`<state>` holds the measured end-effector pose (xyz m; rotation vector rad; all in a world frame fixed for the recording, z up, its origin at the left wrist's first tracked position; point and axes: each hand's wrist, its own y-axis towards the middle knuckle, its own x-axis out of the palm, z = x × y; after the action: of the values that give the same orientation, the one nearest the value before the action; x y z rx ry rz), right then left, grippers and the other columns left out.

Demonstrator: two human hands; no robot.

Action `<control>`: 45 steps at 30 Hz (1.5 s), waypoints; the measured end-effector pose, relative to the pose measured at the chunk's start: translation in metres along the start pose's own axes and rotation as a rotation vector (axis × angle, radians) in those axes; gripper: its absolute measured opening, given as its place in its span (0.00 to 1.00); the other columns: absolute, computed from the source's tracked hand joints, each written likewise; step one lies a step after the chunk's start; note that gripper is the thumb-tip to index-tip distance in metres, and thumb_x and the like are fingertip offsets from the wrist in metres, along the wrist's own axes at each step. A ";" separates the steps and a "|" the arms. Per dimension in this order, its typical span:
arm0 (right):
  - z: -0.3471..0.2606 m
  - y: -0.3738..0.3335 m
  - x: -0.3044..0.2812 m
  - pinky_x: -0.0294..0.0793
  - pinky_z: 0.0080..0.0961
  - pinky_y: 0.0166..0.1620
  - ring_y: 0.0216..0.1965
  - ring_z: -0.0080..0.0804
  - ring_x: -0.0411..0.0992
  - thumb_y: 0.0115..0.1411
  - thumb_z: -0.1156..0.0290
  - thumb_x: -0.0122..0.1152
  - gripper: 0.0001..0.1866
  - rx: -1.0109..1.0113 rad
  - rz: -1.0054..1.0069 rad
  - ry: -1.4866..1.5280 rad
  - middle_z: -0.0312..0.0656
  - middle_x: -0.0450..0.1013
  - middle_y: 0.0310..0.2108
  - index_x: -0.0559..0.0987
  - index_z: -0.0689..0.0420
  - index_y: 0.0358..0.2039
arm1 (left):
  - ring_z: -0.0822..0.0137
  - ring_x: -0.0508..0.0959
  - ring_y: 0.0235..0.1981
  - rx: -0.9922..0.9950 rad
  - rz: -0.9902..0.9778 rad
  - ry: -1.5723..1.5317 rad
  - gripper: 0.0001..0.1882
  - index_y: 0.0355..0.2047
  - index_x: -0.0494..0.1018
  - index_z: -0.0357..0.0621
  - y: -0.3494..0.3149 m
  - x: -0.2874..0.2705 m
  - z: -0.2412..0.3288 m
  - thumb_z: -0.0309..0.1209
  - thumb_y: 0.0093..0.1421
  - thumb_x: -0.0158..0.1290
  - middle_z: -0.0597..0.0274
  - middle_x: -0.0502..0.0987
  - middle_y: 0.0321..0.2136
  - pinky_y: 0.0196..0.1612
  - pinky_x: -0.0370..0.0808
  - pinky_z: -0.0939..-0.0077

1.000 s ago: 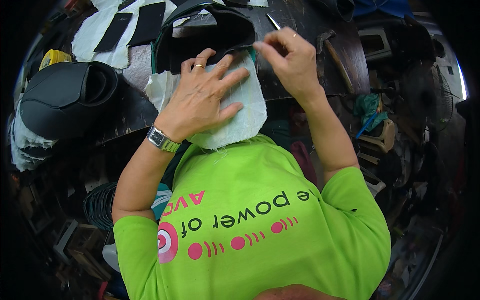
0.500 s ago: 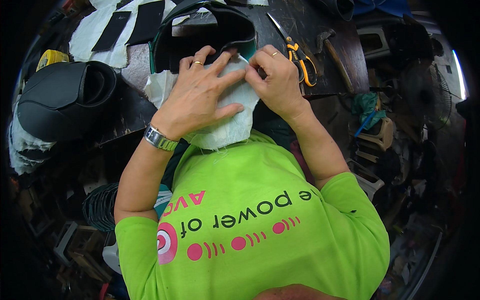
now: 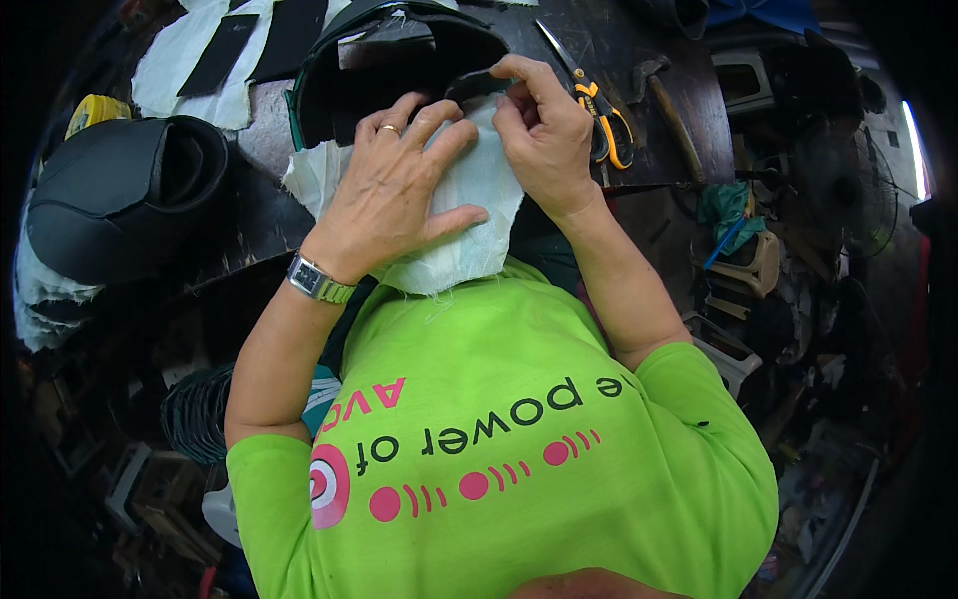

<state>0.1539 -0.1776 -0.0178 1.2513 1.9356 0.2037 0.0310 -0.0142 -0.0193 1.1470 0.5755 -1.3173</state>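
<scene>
A frayed piece of white cloth (image 3: 469,245) hangs over the near edge of a rounded black shell (image 3: 467,36) with a wide opening and a green edge. My left hand (image 3: 394,190) lies on the cloth, thumb stretched out and fingers apart, pressing it with nothing gripped. Right of it, my right hand (image 3: 549,140) is closed in a pinch just above the cloth's right edge, by the shell's rim. What sits between its thumb and forefinger is too small to make out. The shell's inside is mostly dark.
Orange-handled scissors (image 3: 596,110) and a wooden-handled hammer (image 3: 674,120) lie to the right on the dark bench. Leftward stands another black shell (image 3: 95,195), with a yellow object (image 3: 95,113) behind it. Black strips (image 3: 220,55) rest on white cloth. A fan (image 3: 848,190) stands far right.
My right hand has lifted off the cloth's top edge and moved slightly outward, its forefinger raised. The left hand's fingers have drawn in a little; its palm stays on the cloth.
</scene>
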 end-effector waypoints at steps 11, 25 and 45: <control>0.012 -0.011 0.008 0.72 0.23 0.28 0.22 0.25 0.70 0.54 0.87 0.58 0.26 0.107 0.086 0.082 0.38 0.71 0.24 0.78 0.53 0.54 | 0.47 0.68 0.63 -0.177 0.088 -0.139 0.56 0.65 0.64 0.45 0.001 -0.002 -0.001 0.56 0.39 0.75 0.48 0.66 0.62 0.64 0.67 0.51; 0.032 -0.003 -0.007 0.72 0.20 0.39 0.33 0.22 0.74 0.57 0.83 0.58 0.11 0.120 -0.119 0.239 0.37 0.79 0.33 0.85 0.61 0.38 | 0.43 0.66 0.64 -0.172 -0.119 0.075 0.56 0.68 0.66 0.60 0.012 -0.011 0.003 0.60 0.39 0.73 0.52 0.66 0.64 0.68 0.65 0.47; 0.033 0.006 -0.019 0.75 0.25 0.35 0.29 0.26 0.74 0.56 0.66 0.74 0.40 0.229 -0.135 0.120 0.42 0.76 0.31 0.67 0.60 0.66 | 0.43 0.66 0.63 0.159 -0.368 0.371 0.53 0.73 0.60 0.64 0.027 -0.021 0.000 0.70 0.51 0.59 0.65 0.59 0.74 0.55 0.73 0.55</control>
<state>0.1847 -0.1989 -0.0264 1.2727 2.1868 -0.0136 0.0519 -0.0083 0.0074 1.4814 1.0048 -1.4889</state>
